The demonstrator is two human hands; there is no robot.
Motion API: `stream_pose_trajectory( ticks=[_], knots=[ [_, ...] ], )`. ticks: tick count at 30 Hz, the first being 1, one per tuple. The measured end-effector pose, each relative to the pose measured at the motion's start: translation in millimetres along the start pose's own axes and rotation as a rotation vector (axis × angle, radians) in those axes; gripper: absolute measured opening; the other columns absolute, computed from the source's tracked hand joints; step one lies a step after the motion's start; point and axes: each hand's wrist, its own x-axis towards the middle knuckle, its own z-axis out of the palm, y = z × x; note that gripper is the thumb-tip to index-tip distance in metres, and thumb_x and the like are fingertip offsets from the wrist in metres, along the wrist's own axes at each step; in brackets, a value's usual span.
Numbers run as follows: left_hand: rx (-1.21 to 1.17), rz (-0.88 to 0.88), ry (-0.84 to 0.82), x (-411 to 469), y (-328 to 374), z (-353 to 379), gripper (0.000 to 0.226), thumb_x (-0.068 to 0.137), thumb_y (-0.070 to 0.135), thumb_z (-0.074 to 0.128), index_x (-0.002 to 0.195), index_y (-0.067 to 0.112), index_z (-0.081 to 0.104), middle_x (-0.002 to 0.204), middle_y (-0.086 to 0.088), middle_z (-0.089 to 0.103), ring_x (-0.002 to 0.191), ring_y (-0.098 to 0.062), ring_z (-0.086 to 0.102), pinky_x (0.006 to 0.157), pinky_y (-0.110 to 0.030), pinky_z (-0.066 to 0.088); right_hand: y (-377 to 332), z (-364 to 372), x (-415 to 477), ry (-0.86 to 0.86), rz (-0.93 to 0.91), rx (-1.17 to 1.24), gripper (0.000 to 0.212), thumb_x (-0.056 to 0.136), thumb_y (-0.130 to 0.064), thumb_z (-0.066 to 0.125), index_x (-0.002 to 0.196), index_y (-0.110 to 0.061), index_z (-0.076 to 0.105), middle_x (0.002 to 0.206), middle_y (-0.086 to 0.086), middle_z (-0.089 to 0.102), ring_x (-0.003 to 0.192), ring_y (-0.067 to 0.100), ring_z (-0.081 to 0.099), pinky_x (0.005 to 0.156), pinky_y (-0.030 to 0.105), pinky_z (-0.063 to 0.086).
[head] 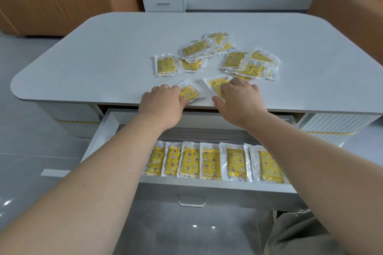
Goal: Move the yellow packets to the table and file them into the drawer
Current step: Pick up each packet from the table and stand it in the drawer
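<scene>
Yellow packets [238, 62] lie mid-table [103, 58] in two loose heaps plus singles. The drawer [207, 187] is open below the near edge, with a row [209, 162] already filed side by side along its front.

Left hand [163, 103] grasps the left packet [189, 94] by its edge, fingers curled on it. Right hand [240, 99] covers the right packet [216, 85], fingers bent on top and thumb beside the near corner; can't tell if it's pinched yet.

Risks: the film looks slick, so an edge-only pinch may slip. Both packets sit near the table edge, so a drag could tip one off, into the drawer unfiled or onto the floor. Filing with two hands at once could knock the row, which already overlaps at the right.
</scene>
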Motion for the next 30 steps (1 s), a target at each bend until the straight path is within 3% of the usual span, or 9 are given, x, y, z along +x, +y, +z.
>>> stream_pose_trajectory(
  ticks=[3,9,17,20,24,30],
  knots=[
    [-0.020,-0.018,0.022,-1.8,-2.2,1.4,0.033,0.105,0.041,0.043,0.119,0.016,0.059,0.113,-0.009,0.058,0.104,-0.029,0.054,0.085,-0.043,0.048,-1.5,3.8,-2.1,-0.047,0.039,0.036,0.043,0.105,-0.046,0.039,0.121,-0.014,0.062,0.130,0.007,0.053,0.125,0.029,0.047,0.104,0.044,0.037],
    [-0.159,-0.069,0.032,-4.3,-0.4,5.4,0.031,0.101,0.039,0.053,0.120,0.014,0.054,0.118,-0.009,0.057,0.106,-0.027,0.054,0.086,-0.043,0.050,-8.0,0.0,-5.9,-0.057,0.181,0.226,0.024,0.102,-0.037,0.049,0.113,-0.016,0.048,0.116,0.006,0.057,0.110,0.028,0.053,0.096,0.042,0.039],
    [-0.202,-0.120,0.034,-3.3,0.3,5.5,0.043,0.094,0.041,0.065,0.124,0.013,0.049,0.119,-0.007,0.060,0.107,-0.028,0.058,0.086,-0.043,0.051,-15.9,-9.9,-8.0,-0.014,0.264,0.348,0.042,0.090,-0.023,0.066,0.125,-0.019,0.043,0.113,0.002,0.054,0.100,0.026,0.053,0.089,0.040,0.035],
    [-0.211,-0.116,0.066,-3.3,0.8,6.0,0.047,0.092,0.039,0.069,0.124,0.013,0.048,0.119,-0.008,0.059,0.106,-0.028,0.057,0.084,-0.042,0.050,-19.0,-15.0,-7.1,-0.003,0.297,0.411,0.062,0.082,-0.008,0.068,0.135,-0.022,0.039,0.127,0.007,0.049,0.091,0.024,0.053,0.091,0.043,0.046],
    [-0.236,-0.104,0.108,-3.6,1.9,7.0,0.052,0.090,0.037,0.072,0.128,0.014,0.045,0.121,-0.008,0.057,0.109,-0.028,0.057,0.086,-0.042,0.048,-22.2,-20.4,-5.4,-0.040,0.403,0.518,0.082,0.077,-0.004,0.067,0.147,-0.025,0.029,0.131,0.011,0.045,0.096,0.029,0.059,0.091,0.050,0.055],
    [-0.318,-0.145,0.138,1.1,3.7,8.3,0.073,0.086,0.038,0.077,0.144,0.017,0.040,0.134,-0.008,0.054,0.122,-0.030,0.053,0.096,-0.044,0.043,-22.3,-23.1,-2.8,-0.100,0.547,0.553,0.067,0.084,-0.011,0.055,0.146,-0.023,0.032,0.126,0.010,0.057,0.118,0.036,0.054,0.101,0.053,0.047]
  ],
)
